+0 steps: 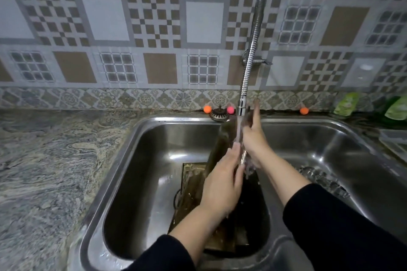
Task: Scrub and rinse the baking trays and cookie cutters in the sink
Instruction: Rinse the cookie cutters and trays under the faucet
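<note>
Hands, left (222, 185) and right (253, 136), both gripping a tilted baking tray (220, 141) under tap water (239, 130).

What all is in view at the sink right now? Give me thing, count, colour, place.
baking trays: at least two, dark brown, one upright under the water, the rest flat in the left basin
sink: one, steel, two basins
cookie cutters: a metal pile, count unclear, right basin
faucet: one, chrome, running
sink strainer: one, metal, back rim
small balls: three, two orange and one pink, back ledge
green packets: two, far right
left hand: on the upright tray
right hand: on the upright tray
</note>
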